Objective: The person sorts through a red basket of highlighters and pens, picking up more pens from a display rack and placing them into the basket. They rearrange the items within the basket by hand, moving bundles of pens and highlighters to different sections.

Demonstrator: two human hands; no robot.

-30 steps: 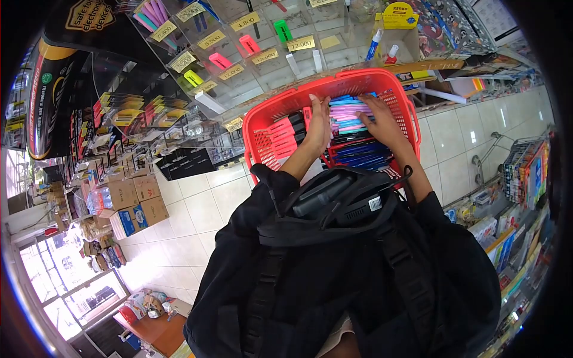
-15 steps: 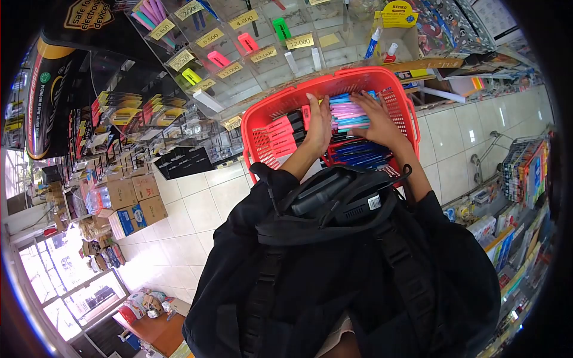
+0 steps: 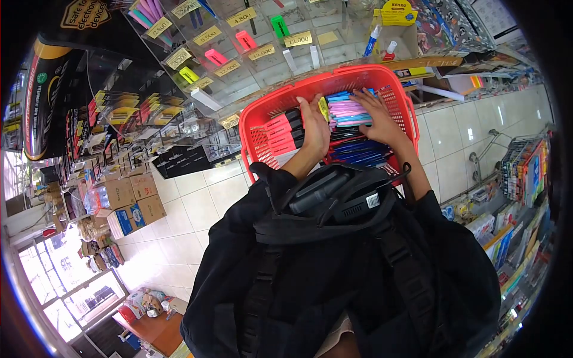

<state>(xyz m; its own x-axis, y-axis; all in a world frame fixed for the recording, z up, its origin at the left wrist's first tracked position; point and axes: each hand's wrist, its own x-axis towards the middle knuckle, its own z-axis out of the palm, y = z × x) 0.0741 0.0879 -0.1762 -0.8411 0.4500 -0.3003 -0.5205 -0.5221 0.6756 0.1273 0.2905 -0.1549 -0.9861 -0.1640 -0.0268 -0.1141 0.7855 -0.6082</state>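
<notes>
A red plastic basket [image 3: 341,76] holds pens and highlighters in groups. My left hand [image 3: 316,128] reaches into its middle, fingers stretched out, between pink highlighters with black caps [image 3: 280,134] and a yellow highlighter [image 3: 323,108]. I see nothing gripped in it. My right hand [image 3: 382,122] rests with spread fingers over the right end of a stack of pink and light-blue pens [image 3: 346,108]. Below that stack lie dark blue pens [image 3: 358,153]. The hands hide part of the contents.
Behind the basket stands a clear display rack [image 3: 262,53] with price tags and highlighters. A black bag [image 3: 328,206] hangs at my chest. Cardboard boxes [image 3: 134,197] sit on the tiled floor [image 3: 185,209] at left. A wire rack [image 3: 525,170] stands at right.
My right hand's thumb has moved off the lower pens, and its fingers have shifted slightly. Beside my left hand, a yellow highlighter now shows where pink was visible.
</notes>
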